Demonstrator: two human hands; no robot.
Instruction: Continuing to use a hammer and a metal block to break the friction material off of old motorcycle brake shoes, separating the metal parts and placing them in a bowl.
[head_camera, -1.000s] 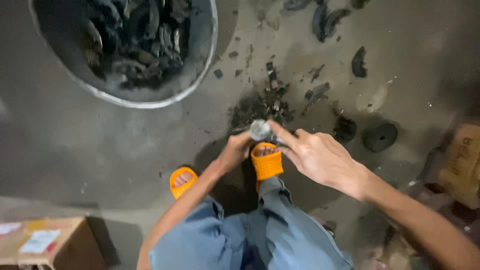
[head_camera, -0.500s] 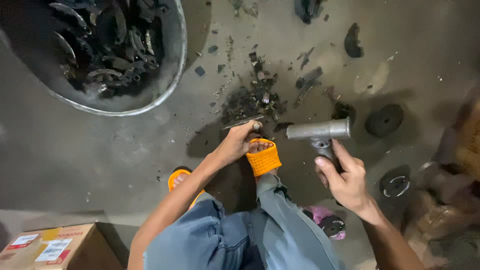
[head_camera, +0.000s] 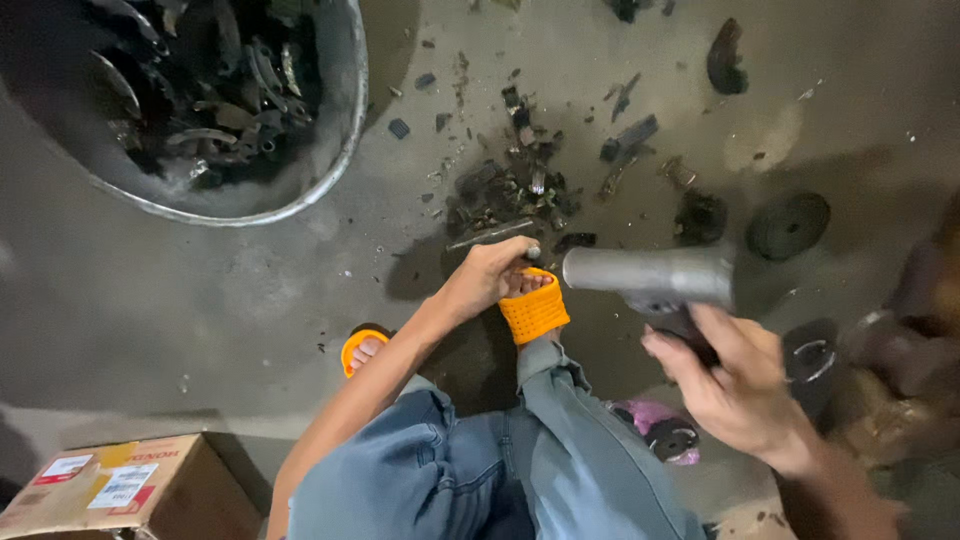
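Beside the orange sandal (head_camera: 534, 310), left hand (head_camera: 487, 277) pinches a thin metal piece (head_camera: 490, 235); right hand (head_camera: 735, 385) grips the hammer (head_camera: 650, 275); strike squarely, fingers clear.

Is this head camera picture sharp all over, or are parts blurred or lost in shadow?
Head view: the middle is fairly sharp, with the left hand and the orange woven sandal crisp; the right hand and the grey metal hammer head are smeared by motion; the right edge is dim and soft; a dark shadow lies on the concrete beside the left arm; the round metal basin keeps its scrap in gloom.
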